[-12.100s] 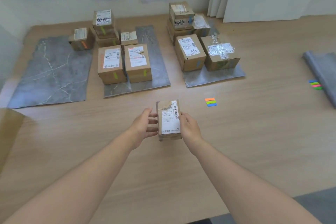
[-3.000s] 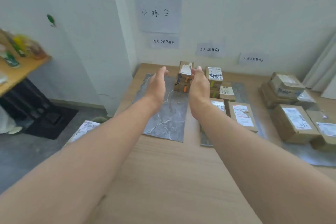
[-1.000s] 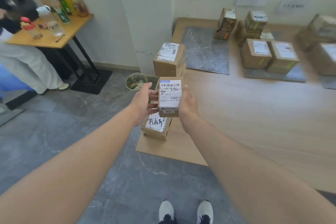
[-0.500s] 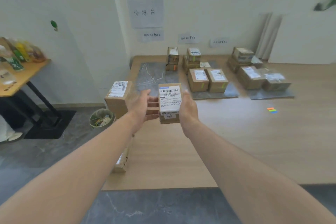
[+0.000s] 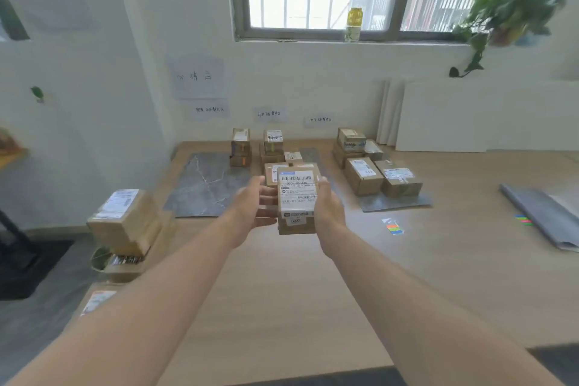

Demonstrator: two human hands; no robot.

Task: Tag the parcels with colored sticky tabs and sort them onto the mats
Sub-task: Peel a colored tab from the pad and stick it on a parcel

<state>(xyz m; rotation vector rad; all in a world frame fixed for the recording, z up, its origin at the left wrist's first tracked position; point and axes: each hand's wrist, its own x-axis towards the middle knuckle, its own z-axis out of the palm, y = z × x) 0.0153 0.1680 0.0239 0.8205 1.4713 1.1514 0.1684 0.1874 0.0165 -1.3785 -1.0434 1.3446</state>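
I hold a small cardboard parcel [image 5: 296,200] with a white barcode label facing me, up in the air over the wooden table [image 5: 313,285]. My left hand [image 5: 252,207] grips its left side and my right hand [image 5: 329,207] grips its right side. A strip of colored sticky tabs [image 5: 394,226] lies on the table to the right of my hands. At the back lie three grey mats: the left mat [image 5: 206,185] bears two stacked parcels [image 5: 240,147], the middle mat [image 5: 310,155] is partly hidden behind the held parcel, and the right mat [image 5: 394,202] carries several parcels.
A stack of untagged parcels [image 5: 125,222] stands at the table's left edge. A second set of tabs [image 5: 524,220] lies beside a grey folded mat [image 5: 545,216] at the far right. Paper signs hang on the back wall above each mat.
My view has lifted and swung toward the mats and the window. The parcel stays between both hands and now sits in front of the middle mat.
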